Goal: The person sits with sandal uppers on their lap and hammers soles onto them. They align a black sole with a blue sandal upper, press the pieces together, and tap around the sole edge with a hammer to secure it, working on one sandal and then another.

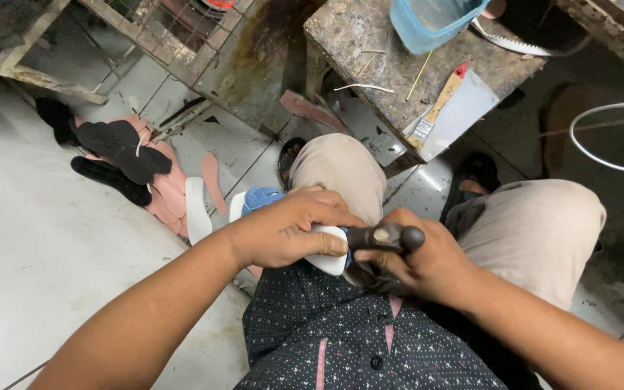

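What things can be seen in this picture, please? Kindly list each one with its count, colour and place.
shoe sole: one, white with a blue part, on the lap, under the left hand
hammer: one, dark head, at the sole's near end, in the right hand
sole pieces: a heap, black and pink, with a white one beside it, on the floor at left
workbench: one, grey and stained, ahead of the knees
plastic tub: one, light blue, on the workbench
brush: one, wooden handle with red tip, on the bench edge
saw blade: one, pale, on the bench at right
wire rack: one, rusty, upper left
left hand: presses on the sole
right hand: grips the hammer
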